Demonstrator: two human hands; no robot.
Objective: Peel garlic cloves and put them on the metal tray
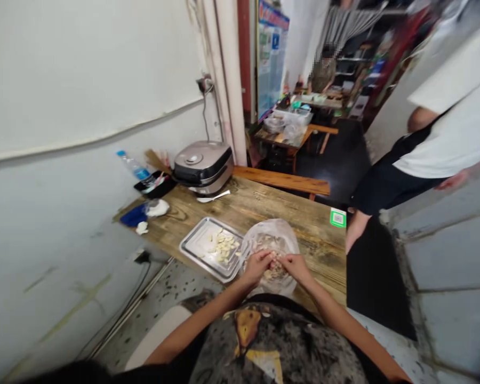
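My left hand (259,265) and my right hand (298,267) are close together over a clear plastic bag (286,230) on the table, fingers pinched and nearly meeting. Whatever lies between the fingertips is too small and blurred to make out. Inside the open bag is a heap of pale and brownish pieces that look like unpeeled garlic (274,274) and loose skins. Left of the bag, touching its edge, a shallow metal tray (196,242) holds several pale peeled garlic cloves (226,245), mostly toward its right side.
On the wooden table (316,234) stand a rice cooker (203,164), a white spoon (214,197), a black box (160,185) with a plastic bottle (135,166), and a blue cloth (134,216). A person in a white shirt (456,117) is at the right. Another person (323,74) is farther back.
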